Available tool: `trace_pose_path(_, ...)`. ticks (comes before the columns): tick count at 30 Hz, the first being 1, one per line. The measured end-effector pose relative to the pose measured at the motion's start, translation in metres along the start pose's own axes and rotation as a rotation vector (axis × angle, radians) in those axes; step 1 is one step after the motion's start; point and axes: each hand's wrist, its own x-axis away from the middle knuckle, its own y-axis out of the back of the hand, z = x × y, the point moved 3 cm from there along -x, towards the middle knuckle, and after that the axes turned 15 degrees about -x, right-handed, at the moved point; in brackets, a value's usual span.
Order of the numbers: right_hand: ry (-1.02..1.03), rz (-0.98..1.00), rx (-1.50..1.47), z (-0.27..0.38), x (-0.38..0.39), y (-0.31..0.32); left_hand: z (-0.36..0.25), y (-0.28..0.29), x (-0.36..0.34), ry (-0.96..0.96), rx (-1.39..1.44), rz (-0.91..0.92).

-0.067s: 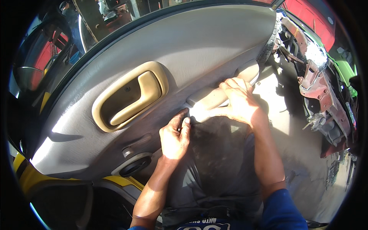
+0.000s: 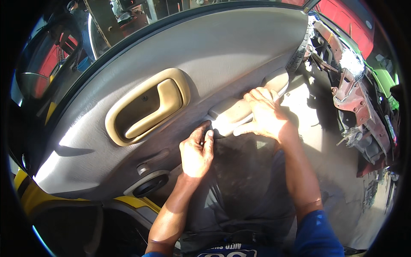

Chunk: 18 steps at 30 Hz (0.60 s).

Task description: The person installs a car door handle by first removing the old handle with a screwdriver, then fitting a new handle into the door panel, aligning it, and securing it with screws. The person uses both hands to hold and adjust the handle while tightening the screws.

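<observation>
A grey door trim panel [image 2: 239,38] carries a beige handle bezel [image 2: 112,120] and a beige armrest [image 2: 229,115]. My right hand [image 2: 265,113] grips the armrest from above, fingers curled over its top, thumb along its lower side. My left hand [image 2: 197,152] is closed at the armrest's left end, thumb and fingertips close together; what they pinch is hidden. Below the bezel are a small metal spindle [image 2: 142,169] and a round black speaker [image 2: 150,185].
The yellow door frame [image 2: 137,201] borders a dark interior at lower left. A side mirror [image 2: 51,60] is upper left. At right stand a stripped car front [image 2: 351,103] with bent metal, a tyre [image 2: 297,55] and a red vehicle [image 2: 351,21]. A blue bucket [image 2: 83,65] is behind the window.
Both hands have shifted very slightly to the right with the view, still at the same places on the armrest.
</observation>
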Motion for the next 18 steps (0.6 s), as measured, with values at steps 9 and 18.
trace_pose_path(9, 0.072, 0.087, -0.138, -0.022, -0.016, -0.009, 0.002, -0.012, -0.009, -0.109, -0.070, -0.161)
trace_pose_path(18, 0.378, 0.201, 0.163, -0.032, -0.026, -0.022, -0.012, -0.005, -0.009, -0.153, -0.304, -0.085)
